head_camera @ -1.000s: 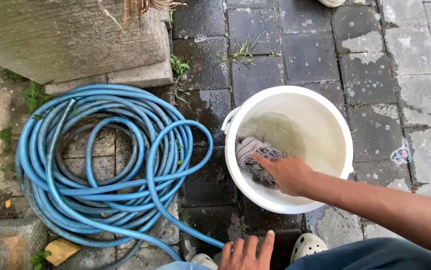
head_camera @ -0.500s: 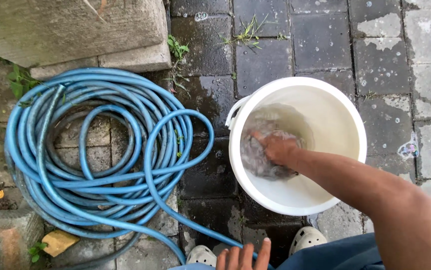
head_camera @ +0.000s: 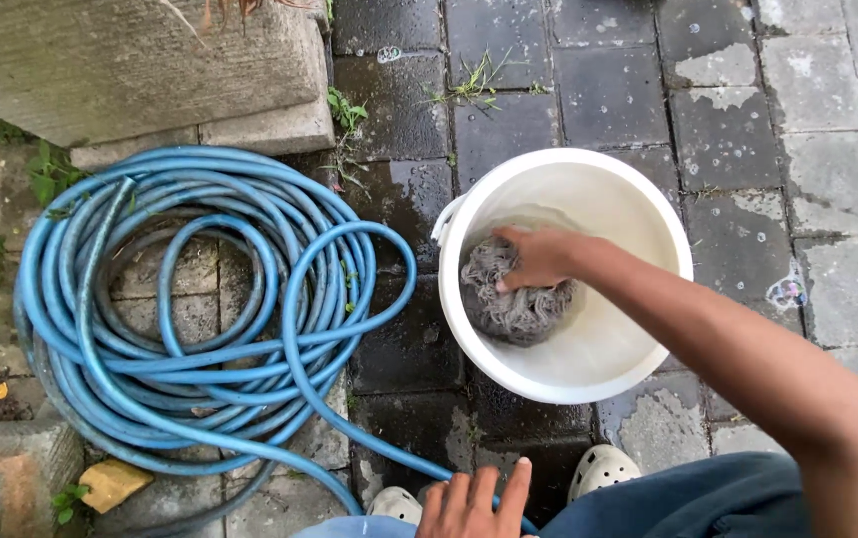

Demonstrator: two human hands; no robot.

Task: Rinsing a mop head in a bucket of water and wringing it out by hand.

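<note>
A white bucket (head_camera: 648,204) stands on wet paving stones, with cloudy water inside. My right hand (head_camera: 538,257) reaches down into it and grips a grey shaggy wash cloth (head_camera: 513,304) that lies soaked in the water. My left hand (head_camera: 474,503) rests at the bottom edge of the view, fingers together, flat on my knee and holding nothing. My white clogs (head_camera: 603,468) show just below the bucket.
A coiled blue garden hose (head_camera: 190,309) lies on the paving left of the bucket, one loop nearly touching it. A concrete block (head_camera: 130,60) sits at the top left, with soil and weeds along the left edge. A yellowish stone (head_camera: 110,483) lies at the lower left.
My right hand has pushed deeper into the bucket and closed on the cloth, pressing it into the water. The view has shifted slightly; my left hand stays on my knee.
</note>
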